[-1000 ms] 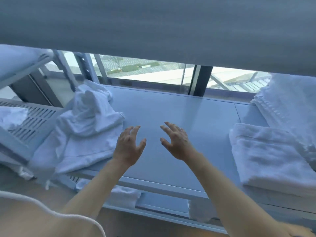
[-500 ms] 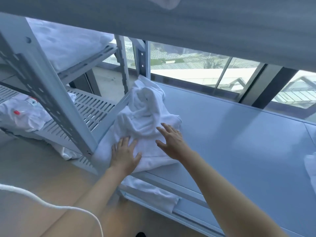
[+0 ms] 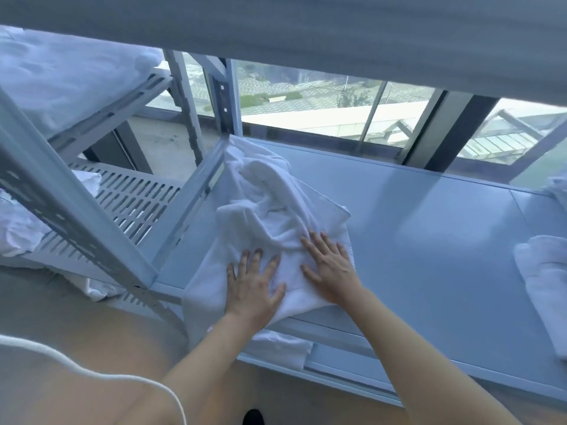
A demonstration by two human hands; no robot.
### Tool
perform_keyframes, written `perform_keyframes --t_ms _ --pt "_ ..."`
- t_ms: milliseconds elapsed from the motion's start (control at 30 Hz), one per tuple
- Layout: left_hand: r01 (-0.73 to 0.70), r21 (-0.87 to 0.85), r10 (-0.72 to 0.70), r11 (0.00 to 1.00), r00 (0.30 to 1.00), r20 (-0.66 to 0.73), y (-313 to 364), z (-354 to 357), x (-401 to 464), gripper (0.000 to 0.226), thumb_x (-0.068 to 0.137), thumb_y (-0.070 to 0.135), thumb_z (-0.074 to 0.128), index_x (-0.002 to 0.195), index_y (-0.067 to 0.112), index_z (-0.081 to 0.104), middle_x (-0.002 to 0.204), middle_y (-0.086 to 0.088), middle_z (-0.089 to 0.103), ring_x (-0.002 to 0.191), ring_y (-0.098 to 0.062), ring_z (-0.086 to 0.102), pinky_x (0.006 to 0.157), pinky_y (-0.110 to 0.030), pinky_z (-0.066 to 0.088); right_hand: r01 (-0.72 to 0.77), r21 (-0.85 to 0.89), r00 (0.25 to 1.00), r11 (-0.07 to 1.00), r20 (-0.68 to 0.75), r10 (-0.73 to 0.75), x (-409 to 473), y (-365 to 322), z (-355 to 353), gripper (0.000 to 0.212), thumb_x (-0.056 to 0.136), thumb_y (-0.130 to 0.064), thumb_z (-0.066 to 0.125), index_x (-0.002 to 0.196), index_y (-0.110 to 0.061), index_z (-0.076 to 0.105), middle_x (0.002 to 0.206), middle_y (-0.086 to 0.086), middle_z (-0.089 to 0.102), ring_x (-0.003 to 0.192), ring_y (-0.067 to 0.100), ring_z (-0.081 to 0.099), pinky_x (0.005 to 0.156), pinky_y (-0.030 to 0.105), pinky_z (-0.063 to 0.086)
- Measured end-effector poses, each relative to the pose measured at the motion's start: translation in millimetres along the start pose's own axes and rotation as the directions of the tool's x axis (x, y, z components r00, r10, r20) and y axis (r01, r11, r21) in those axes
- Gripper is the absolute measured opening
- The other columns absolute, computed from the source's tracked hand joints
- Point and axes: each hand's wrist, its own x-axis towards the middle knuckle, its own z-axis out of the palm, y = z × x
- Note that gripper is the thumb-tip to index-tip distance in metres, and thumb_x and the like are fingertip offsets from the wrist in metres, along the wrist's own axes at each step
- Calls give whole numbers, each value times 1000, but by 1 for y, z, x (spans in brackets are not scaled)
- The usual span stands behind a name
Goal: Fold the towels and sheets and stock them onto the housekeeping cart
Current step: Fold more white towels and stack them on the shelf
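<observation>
Both hands (left (image 3: 252, 286), right (image 3: 329, 271)) press flat on the crumpled towel (image 3: 270, 210), lengthwise toward the window.

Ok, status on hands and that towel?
Left hand, right hand flat on crumpled towel. Towel unfolded at shelf corner. Nothing blocking.

My two bare arms reach forward, side by side. My left hand (image 3: 251, 285) lies palm down, fingers straight and spread. My right hand (image 3: 329, 271) lies just beside it, flat, fingers spread too.
</observation>
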Motion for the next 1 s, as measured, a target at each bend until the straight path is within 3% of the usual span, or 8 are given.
perform_keyframes --t_ms 167,433,567,700,800,867,933,1000 --pt "-124 -46 124 991 992 17 78 20 -1 68 92 62 45 155 38 42 164 -7 35 154 -33 23 120 -63 19 -150 1 988 989 -26 150 -57 66 -15 70 103 -54 41 163 -41 7 172 -12 1 158 12 -4 127 44 4" --pt "-287 -13 287 958 951 116 192 49 -7 71 95 66 28 162 43 14 172 -1 9 158 -25 -5 123 -58 -1 -340 41 938 939 -55 342 -159 156 -35 71 103 -52 42 163 -42 5 170 -16 -4 157 9 -8 127 46 3" --pt "-287 -7 286 958 951 120 212 52 -17 73 98 67 26 163 39 11 173 0 5 159 -22 -4 125 -55 3 -343 38 936 939 -71 345 -192 172 -39 73 103 -50 41 163 -41 0 170 -16 -10 157 9 -11 128 45 2" --pt "-222 -65 226 973 971 71 191 44 -35 71 102 62 31 164 29 19 172 0 13 159 -21 10 126 -44 18 -278 44 956 960 -82 281 -223 167 -34 71 105 -47 38 162 -40 -4 170 -16 -13 156 8 -17 128 45 0" --pt "-204 -4 204 979 979 20 174 31 -57 63 100 52 49 155 23 43 164 -4 35 149 -26 36 113 -46 39 -232 -18 971 972 -65 231 -244 160 -30 67 107 -47 32 162 -42 -6 169 -17 -16 155 7 -19 128 43 -3" --pt "-210 24 211 977 976 -51 168 23 -70 46 92 41 60 132 18 64 142 -6 59 123 -30 57 90 -47 51 -202 -10 978 979 -44 202 -256 155 -29 65 107 -47 31 162 -42 -2 170 -18 -14 156 7 -17 128 42 -2" --pt "-222 38 225 974 964 -140 166 15 -73 31 86 36 58 107 18 71 111 -1 67 97 -29 59 73 -42 48 -178 43 981 983 -73 181 -260 147 -32 62 103 -49 35 162 -40 17 171 -15 6 158 9 1 127 44 14" --pt "-237 -14 229 971 951 -209 170 3 -65 28 86 34 63 108 18 71 103 1 65 93 -29 58 71 -41 47 -159 152 961 976 -205 188 -250 140 -45 55 99 -47 44 152 -33 42 160 -10 35 148 15 33 113 45 37"
